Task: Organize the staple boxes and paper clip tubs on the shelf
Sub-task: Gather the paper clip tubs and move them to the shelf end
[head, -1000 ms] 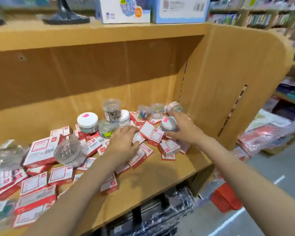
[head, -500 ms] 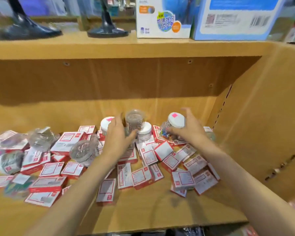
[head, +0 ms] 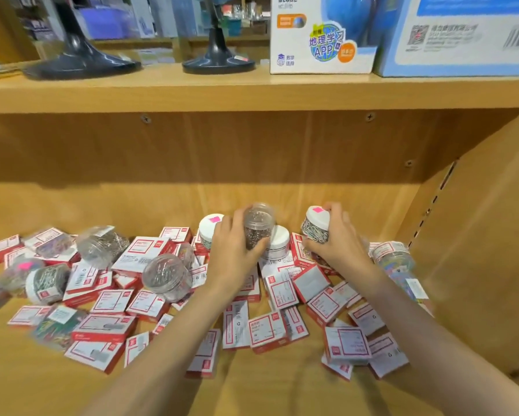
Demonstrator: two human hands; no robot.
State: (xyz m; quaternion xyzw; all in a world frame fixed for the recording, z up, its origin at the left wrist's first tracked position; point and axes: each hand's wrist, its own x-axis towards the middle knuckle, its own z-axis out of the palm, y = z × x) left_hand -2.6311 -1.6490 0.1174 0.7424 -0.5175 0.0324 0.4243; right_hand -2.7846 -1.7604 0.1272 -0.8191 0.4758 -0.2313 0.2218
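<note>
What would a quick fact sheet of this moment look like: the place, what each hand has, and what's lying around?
place: wooden shelf in a shop
left hand: grips a clear tub of dark clips, upright
right hand: grips a white-lidded tub of clips, tilted
between the hands: another white-lidded tub standing on boxes
scattered: many red and white staple boxes, lying at all angles
on its side: clear round tub, left of the hands
shelf above: globe box, two dark stands
</note>
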